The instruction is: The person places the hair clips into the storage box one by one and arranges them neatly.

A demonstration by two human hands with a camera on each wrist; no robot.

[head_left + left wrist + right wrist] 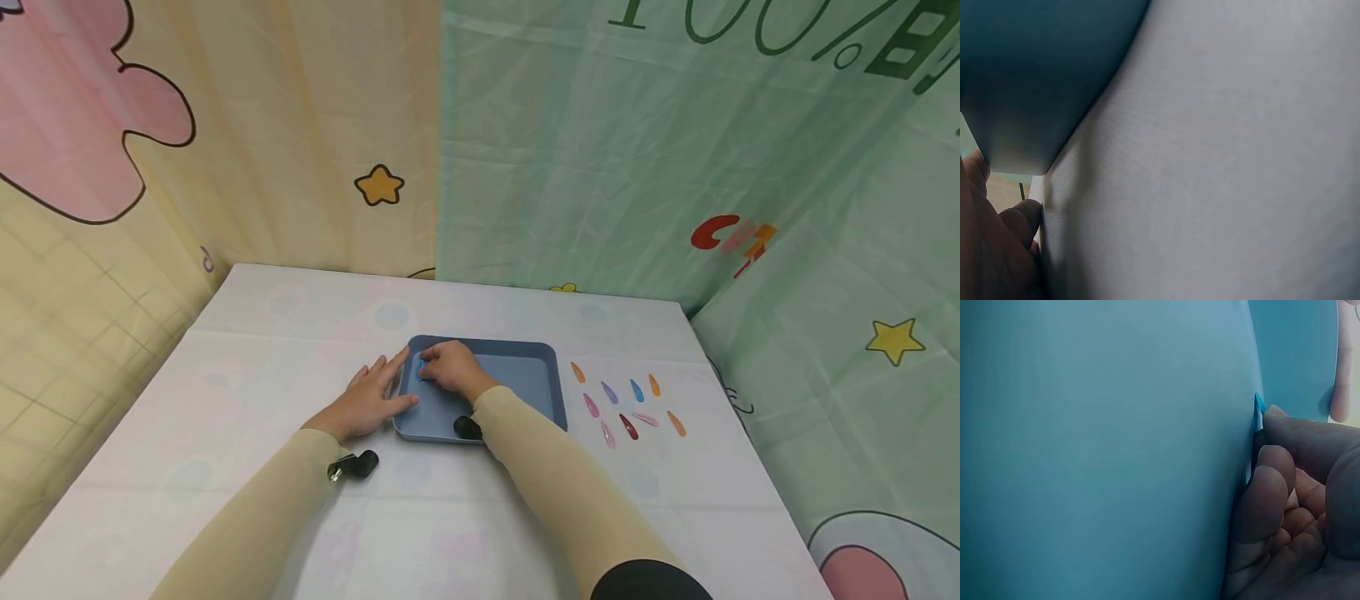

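Observation:
A shallow blue-grey tray [517,367] lies on the white-covered table. Inside it, near the left wall, my right hand [456,369] pinches a small blue hair clip [422,368], mostly covered by the fingers. The right wrist view shows the clip's pointed tip [1259,402] poking out beyond the thumb and fingertips, close to the tray floor. Spread out with straight fingers, my left hand [367,402] rests at the tray's left rim. In the left wrist view, part of that hand [1004,244] appears beside the tray's outer wall [1041,75].
Right of the tray, several hair clips lie loosely spread, among them an orange one [577,372], a purple one [609,392], a blue one [637,391] and a dark red one [628,427]. Printed curtains [525,167] hang behind the table [247,350].

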